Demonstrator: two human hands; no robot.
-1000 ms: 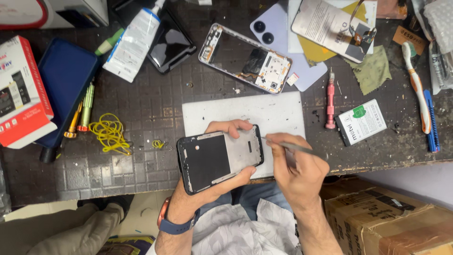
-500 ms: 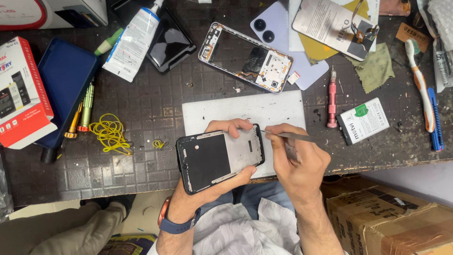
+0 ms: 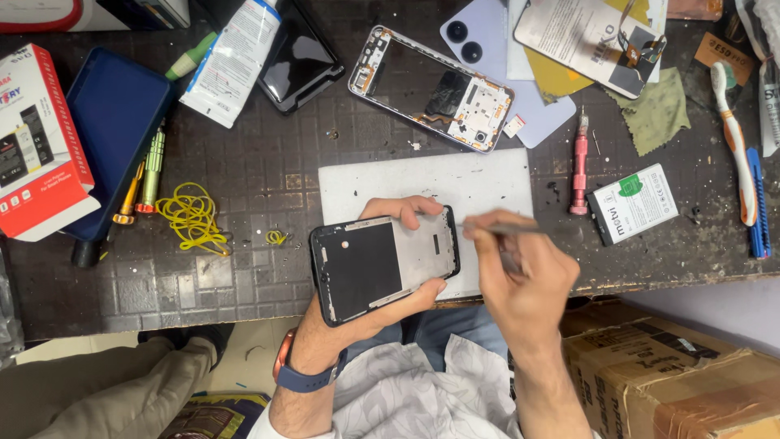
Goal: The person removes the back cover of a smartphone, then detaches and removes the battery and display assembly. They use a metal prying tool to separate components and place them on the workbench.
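Observation:
My left hand (image 3: pixel 382 313) grips an opened black phone frame (image 3: pixel 382 264) from below, fingers curled over its far edge, above the near edge of the table. My right hand (image 3: pixel 520 280) pinches thin metal tweezers (image 3: pixel 504 230) whose tip touches the frame's right end. Both hands hover over a white work mat (image 3: pixel 431 179) on the dark tiled table (image 3: pixel 244 171).
Another stripped phone body (image 3: pixel 431 85), a purple back cover (image 3: pixel 479 36), a black screen (image 3: pixel 305 61), a red screwdriver (image 3: pixel 578 162), a small battery (image 3: pixel 634 203), toothbrush (image 3: pixel 735 138), yellow bands (image 3: pixel 191 215), blue case (image 3: pixel 114 122) and red-white box (image 3: pixel 32 142) lie around. A cardboard box (image 3: pixel 674 382) sits lower right.
My right hand has shifted slightly left and up, bringing the tweezers' tip to the frame's right end. The left hand holds the frame almost still.

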